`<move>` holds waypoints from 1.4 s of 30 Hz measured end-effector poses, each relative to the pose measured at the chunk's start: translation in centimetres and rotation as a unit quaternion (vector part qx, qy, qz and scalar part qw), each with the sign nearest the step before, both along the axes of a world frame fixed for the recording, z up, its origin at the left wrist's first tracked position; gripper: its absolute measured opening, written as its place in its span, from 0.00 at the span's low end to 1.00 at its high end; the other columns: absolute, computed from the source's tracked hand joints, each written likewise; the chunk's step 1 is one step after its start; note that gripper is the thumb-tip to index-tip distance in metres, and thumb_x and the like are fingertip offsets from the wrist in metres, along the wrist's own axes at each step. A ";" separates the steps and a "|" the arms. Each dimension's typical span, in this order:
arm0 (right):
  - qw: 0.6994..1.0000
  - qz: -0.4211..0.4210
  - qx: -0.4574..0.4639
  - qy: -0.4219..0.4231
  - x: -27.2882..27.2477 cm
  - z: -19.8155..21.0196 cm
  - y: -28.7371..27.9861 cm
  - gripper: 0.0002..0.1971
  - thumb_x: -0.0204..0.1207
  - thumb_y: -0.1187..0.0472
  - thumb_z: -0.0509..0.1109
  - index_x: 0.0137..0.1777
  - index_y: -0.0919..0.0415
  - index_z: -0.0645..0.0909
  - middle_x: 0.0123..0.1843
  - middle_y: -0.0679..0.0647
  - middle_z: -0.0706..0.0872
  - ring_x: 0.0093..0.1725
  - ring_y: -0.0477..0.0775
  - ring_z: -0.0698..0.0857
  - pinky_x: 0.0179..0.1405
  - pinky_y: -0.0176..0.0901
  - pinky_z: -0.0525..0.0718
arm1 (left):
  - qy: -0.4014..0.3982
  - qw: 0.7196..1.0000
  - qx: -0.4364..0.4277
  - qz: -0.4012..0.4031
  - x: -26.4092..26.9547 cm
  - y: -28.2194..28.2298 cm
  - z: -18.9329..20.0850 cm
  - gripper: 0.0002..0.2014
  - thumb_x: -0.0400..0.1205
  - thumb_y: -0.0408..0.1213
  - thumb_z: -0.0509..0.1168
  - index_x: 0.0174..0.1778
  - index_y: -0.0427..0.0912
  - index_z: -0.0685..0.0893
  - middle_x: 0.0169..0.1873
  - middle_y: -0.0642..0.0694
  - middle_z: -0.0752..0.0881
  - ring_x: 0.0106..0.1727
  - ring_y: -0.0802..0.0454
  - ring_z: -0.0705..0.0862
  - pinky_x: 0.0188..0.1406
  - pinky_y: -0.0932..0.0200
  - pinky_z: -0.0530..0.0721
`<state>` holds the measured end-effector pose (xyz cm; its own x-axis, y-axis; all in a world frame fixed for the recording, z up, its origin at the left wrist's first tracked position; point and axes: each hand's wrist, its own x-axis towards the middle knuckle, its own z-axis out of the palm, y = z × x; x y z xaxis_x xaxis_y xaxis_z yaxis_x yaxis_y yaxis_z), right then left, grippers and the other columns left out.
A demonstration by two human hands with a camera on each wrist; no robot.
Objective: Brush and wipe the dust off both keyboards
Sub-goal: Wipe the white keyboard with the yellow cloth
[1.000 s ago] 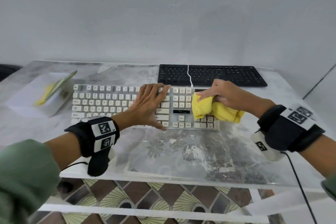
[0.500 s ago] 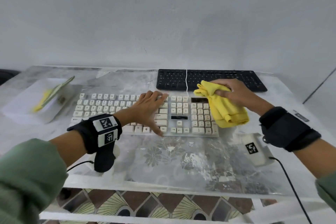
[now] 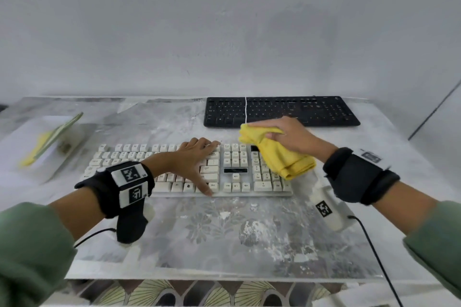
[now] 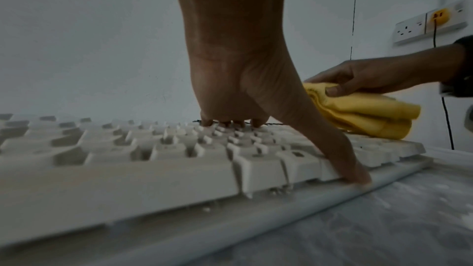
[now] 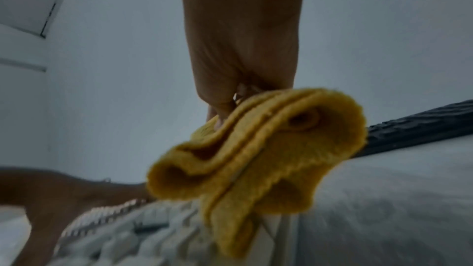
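Observation:
A cream keyboard lies across the middle of the table, and a black keyboard lies behind it at the back right. My left hand rests spread on the cream keys, thumb at the front edge. My right hand grips a folded yellow cloth, lifted above the number pad end of the cream keyboard. The cloth hangs in folds from my fingers, clear of the keys. It also shows past my left thumb, the cloth held over the far keys.
A white box with a green-and-yellow thing on it sits at the left. The glass table is streaked with white dust in front of the cream keyboard. The wall stands close behind the black keyboard. Wall sockets show at the right.
My right hand has lifted the yellow cloth off the number pad and carried it back toward the black keyboard. My left hand stays on the cream keyboard.

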<state>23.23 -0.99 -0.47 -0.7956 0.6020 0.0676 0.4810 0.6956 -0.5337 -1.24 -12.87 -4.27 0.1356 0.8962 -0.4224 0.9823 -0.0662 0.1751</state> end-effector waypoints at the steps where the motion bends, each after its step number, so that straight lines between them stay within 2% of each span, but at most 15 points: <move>1: 0.999 0.027 0.009 -0.039 -0.4 -0.8 -0.2 0.27 0.74 0.34 0.57 0.70 0.43 0.74 0.64 0.43 0.81 0.44 0.33 0.75 0.44 0.32 0.68 | -0.001 1.000 0.000 0.000 0.0 -0.1 0.0 0.81 0.36 0.89 0.52 0.84 0.47 0.39 0.74 0.47 0.57 0.73 0.48 0.56 0.80 0.42 0.52; 3: 0.993 0.041 0.035 -0.105 -0.8 -2.1 -0.4 0.27 0.71 0.34 0.63 0.69 0.40 0.75 0.66 0.39 0.80 0.49 0.44 0.70 0.44 0.39 0.68 | 0.002 1.000 0.003 -0.002 0.0 -0.3 0.0 0.81 0.36 0.89 0.50 0.84 0.46 0.39 0.73 0.47 0.57 0.73 0.48 0.56 0.80 0.41 0.52; 5: 0.993 0.021 0.052 -0.107 -0.8 -2.5 0.0 0.21 0.72 0.48 0.72 0.66 0.40 0.78 0.65 0.42 0.82 0.50 0.46 0.69 0.41 0.38 0.68 | 0.006 1.000 0.002 -0.003 0.1 -0.4 0.1 0.81 0.37 0.89 0.53 0.84 0.46 0.39 0.74 0.47 0.57 0.74 0.47 0.56 0.80 0.41 0.52; 8: 0.986 0.022 0.087 -0.141 0.5 -2.0 1.4 0.19 0.73 0.53 0.73 0.64 0.39 0.80 0.60 0.50 0.86 0.46 0.48 0.72 0.35 0.34 0.69 | 0.010 1.000 0.000 -0.001 0.2 -0.5 0.3 0.79 0.41 0.85 0.61 0.84 0.46 0.38 0.75 0.46 0.56 0.76 0.45 0.56 0.80 0.40 0.51; 13: 0.968 -0.003 0.097 -0.230 3.9 -0.2 2.3 0.18 0.75 0.55 0.71 0.64 0.41 0.80 0.56 0.38 0.84 0.63 0.54 0.73 0.42 0.30 0.67 | 0.002 1.000 -0.001 0.006 0.1 -0.6 0.2 0.80 0.38 0.89 0.52 0.84 0.47 0.37 0.76 0.49 0.55 0.76 0.46 0.55 0.81 0.38 0.51; 16: 0.959 -0.023 0.119 -0.256 4.4 1.7 2.4 0.18 0.76 0.53 0.69 0.65 0.37 0.78 0.56 0.40 0.81 0.67 0.49 0.73 0.58 0.45 0.74 | 0.011 1.000 -0.001 0.005 0.2 -0.6 0.2 0.79 0.41 0.85 0.61 0.84 0.47 0.37 0.77 0.47 0.55 0.77 0.44 0.54 0.81 0.39 0.51; 18: 0.968 -0.039 0.128 -0.212 4.0 2.7 2.4 0.20 0.78 0.53 0.67 0.68 0.34 0.74 0.53 0.41 0.81 0.67 0.50 0.72 0.63 0.49 0.73 | 0.010 1.000 -0.004 0.004 0.2 -0.5 0.2 0.80 0.39 0.87 0.57 0.84 0.47 0.37 0.77 0.47 0.54 0.77 0.45 0.54 0.80 0.39 0.50; 20: 0.974 -0.031 0.131 -0.181 2.8 2.9 1.9 0.21 0.80 0.54 0.64 0.70 0.32 0.71 0.42 0.41 0.76 0.59 0.50 0.72 0.52 0.47 0.74 | 0.009 1.000 -0.008 0.004 0.2 -0.4 0.2 0.81 0.37 0.89 0.51 0.84 0.47 0.37 0.77 0.47 0.54 0.77 0.45 0.53 0.80 0.39 0.50; 23: 0.967 0.030 0.168 -0.190 0.2 1.7 0.5 0.21 0.81 0.54 0.62 0.71 0.32 0.69 0.43 0.46 0.74 0.48 0.46 0.67 0.33 0.36 0.66 | 0.017 1.000 -0.012 0.002 0.2 -0.3 0.2 0.81 0.36 0.89 0.50 0.84 0.47 0.37 0.77 0.46 0.54 0.76 0.45 0.53 0.80 0.38 0.50; 25: 0.952 0.064 0.207 -0.217 -0.8 0.4 -0.1 0.21 0.82 0.57 0.61 0.71 0.35 0.71 0.42 0.46 0.72 0.46 0.46 0.66 0.27 0.35 0.61 | 0.019 1.000 -0.011 0.000 0.3 -0.3 0.2 0.81 0.36 0.89 0.50 0.84 0.47 0.37 0.77 0.46 0.54 0.76 0.45 0.54 0.80 0.38 0.50; 31: 0.951 0.023 0.207 -0.227 1.7 -0.9 1.0 0.15 0.82 0.62 0.61 0.65 0.48 0.78 0.34 0.41 0.64 0.43 0.46 0.63 0.23 0.36 0.57 | 0.013 1.000 -0.013 0.001 0.3 -0.4 0.3 0.81 0.36 0.89 0.50 0.84 0.47 0.37 0.78 0.46 0.53 0.77 0.44 0.53 0.79 0.38 0.48; 34: 0.960 0.008 0.183 -0.210 3.1 -0.9 1.0 0.20 0.82 0.62 0.62 0.66 0.36 0.75 0.34 0.42 0.65 0.44 0.47 0.65 0.23 0.36 0.58 | 0.012 1.000 -0.007 0.003 0.2 -0.4 0.2 0.81 0.36 0.90 0.51 0.84 0.47 0.37 0.77 0.47 0.54 0.76 0.45 0.54 0.80 0.39 0.50; 37: 0.967 -0.014 0.160 -0.197 3.9 -0.9 0.9 0.20 0.81 0.63 0.64 0.56 0.29 0.74 0.33 0.43 0.66 0.44 0.47 0.65 0.24 0.35 0.59 | 0.007 1.000 -0.004 0.003 0.3 -0.5 0.2 0.81 0.37 0.89 0.51 0.84 0.48 0.38 0.77 0.48 0.55 0.75 0.47 0.55 0.79 0.40 0.51; 40: 0.969 -0.043 0.147 -0.195 4.5 -1.3 1.3 0.17 0.80 0.64 0.64 0.62 0.42 0.80 0.33 0.41 0.68 0.44 0.46 0.65 0.25 0.35 0.59 | 0.009 1.000 -0.001 0.001 0.3 -0.6 0.4 0.81 0.36 0.89 0.51 0.84 0.47 0.38 0.76 0.48 0.56 0.74 0.48 0.56 0.79 0.42 0.52; 42: 0.968 -0.050 0.135 -0.206 5.0 -0.8 1.5 0.17 0.80 0.62 0.65 0.64 0.43 0.80 0.35 0.41 0.70 0.45 0.46 0.66 0.26 0.34 0.60 | 0.012 1.000 0.002 0.001 0.3 -0.6 0.4 0.81 0.36 0.90 0.50 0.84 0.47 0.38 0.75 0.48 0.57 0.73 0.49 0.57 0.78 0.44 0.53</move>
